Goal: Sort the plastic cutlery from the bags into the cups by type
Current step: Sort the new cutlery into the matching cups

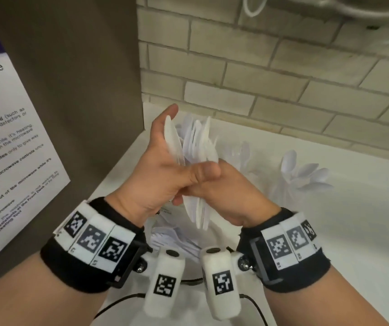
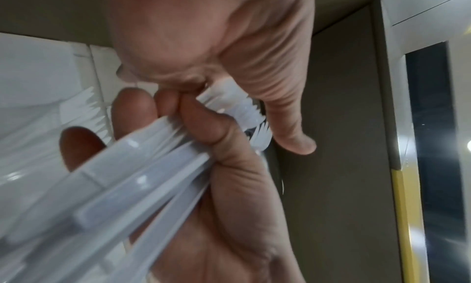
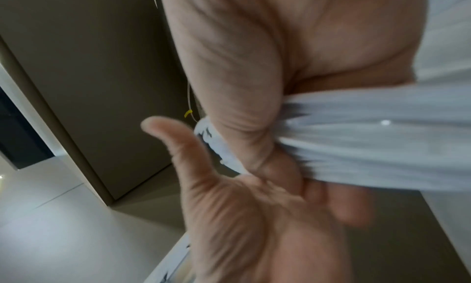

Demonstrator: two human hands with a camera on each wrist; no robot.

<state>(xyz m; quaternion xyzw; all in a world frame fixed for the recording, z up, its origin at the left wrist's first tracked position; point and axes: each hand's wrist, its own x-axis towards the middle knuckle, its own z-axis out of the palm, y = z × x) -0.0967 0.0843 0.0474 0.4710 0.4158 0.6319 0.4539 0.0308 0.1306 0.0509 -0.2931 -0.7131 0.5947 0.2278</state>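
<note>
Together, both hands' fingers clamp a knife bundle, spoons in cup beyond, grey panel left.

shared kitchenette | microwave-use notice on cabinet side | white counter | pale brick wall

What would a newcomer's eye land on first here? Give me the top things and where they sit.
First, the thick bundle of white plastic knives held up at centre, gripped between the left hand and the right hand. Next, the spoons fanned out on the right of the white counter, and the printed notice on the left.
</note>
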